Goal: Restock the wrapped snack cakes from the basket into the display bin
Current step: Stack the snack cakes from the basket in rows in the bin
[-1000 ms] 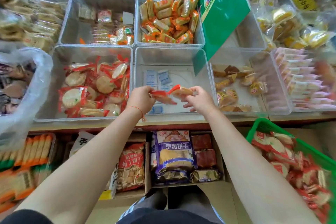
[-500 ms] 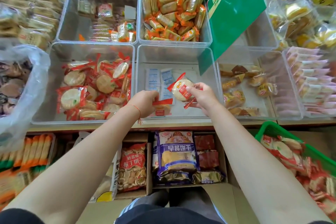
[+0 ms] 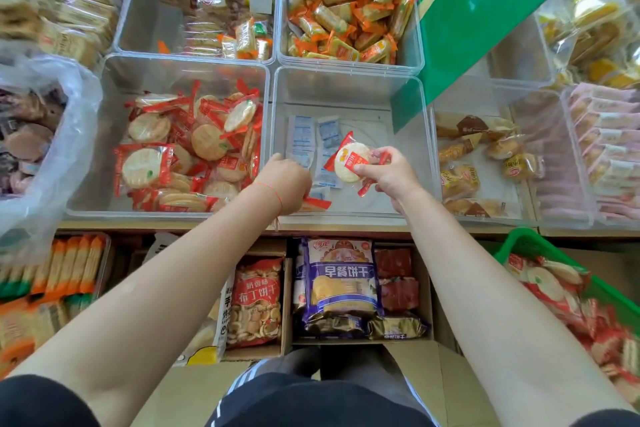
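Red-and-clear wrapping covers the round snack cake point(image 3: 348, 163) that the right hand point(image 3: 391, 175) pinches above the clear display bin point(image 3: 349, 87), over white sachets point(image 3: 308, 135) on its floor. The left hand point(image 3: 285, 184) curls round another wrapped cake point(image 3: 317, 203) at the bin's near edge. A green basket point(image 3: 519, 243) of more cakes sits lower right.

Both forearms extended forward. Left hand point(image 3: 288, 184) curled, knuckles up, gripping; right hand point(image 3: 390, 174) pinching between thumb and fingers.
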The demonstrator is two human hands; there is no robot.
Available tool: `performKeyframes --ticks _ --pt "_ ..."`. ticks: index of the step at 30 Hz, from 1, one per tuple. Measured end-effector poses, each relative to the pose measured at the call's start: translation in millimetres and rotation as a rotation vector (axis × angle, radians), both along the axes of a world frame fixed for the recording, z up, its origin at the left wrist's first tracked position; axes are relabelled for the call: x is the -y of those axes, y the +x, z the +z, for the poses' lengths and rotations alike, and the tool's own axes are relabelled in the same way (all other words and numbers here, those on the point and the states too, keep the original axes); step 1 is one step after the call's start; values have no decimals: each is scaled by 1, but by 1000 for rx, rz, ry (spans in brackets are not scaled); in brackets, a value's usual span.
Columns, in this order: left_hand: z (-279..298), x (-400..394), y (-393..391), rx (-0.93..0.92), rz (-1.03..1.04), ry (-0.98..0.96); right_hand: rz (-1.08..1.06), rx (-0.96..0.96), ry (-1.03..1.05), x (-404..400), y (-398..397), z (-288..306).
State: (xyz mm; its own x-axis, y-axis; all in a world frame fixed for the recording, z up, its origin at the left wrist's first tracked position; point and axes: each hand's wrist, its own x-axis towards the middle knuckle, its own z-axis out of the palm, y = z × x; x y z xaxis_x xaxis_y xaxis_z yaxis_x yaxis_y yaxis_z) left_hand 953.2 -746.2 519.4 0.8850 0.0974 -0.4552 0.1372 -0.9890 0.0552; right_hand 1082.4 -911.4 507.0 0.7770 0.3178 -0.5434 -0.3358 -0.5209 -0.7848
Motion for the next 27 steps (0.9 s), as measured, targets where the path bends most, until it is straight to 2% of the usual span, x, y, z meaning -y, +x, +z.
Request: performKeyframes --ticks 3,8,13,17,19,24,27 --pt "-6 1 -20 38 -44 -19 91 137 -12 -12 -7 -1" --pt "-10 5 -38 130 7 -105 563 281 -147 -40 -29 -8" --pt "-6 9 -51 289 41 -141 928 204 -294 -50 -48 -14" --pt "-10 8 -66 545 162 -192 923 177 -353 -48 -51 -11" --pt "-13 11 -68 583 171 -209 913 201 -362 -47 -51 -8" --pt "-14 29 -59 343 125 -218 900 225 -370 -45 -53 -1" --pt "-17 35 -54 225 81 -131 886 187 -361 -40 -51 4"
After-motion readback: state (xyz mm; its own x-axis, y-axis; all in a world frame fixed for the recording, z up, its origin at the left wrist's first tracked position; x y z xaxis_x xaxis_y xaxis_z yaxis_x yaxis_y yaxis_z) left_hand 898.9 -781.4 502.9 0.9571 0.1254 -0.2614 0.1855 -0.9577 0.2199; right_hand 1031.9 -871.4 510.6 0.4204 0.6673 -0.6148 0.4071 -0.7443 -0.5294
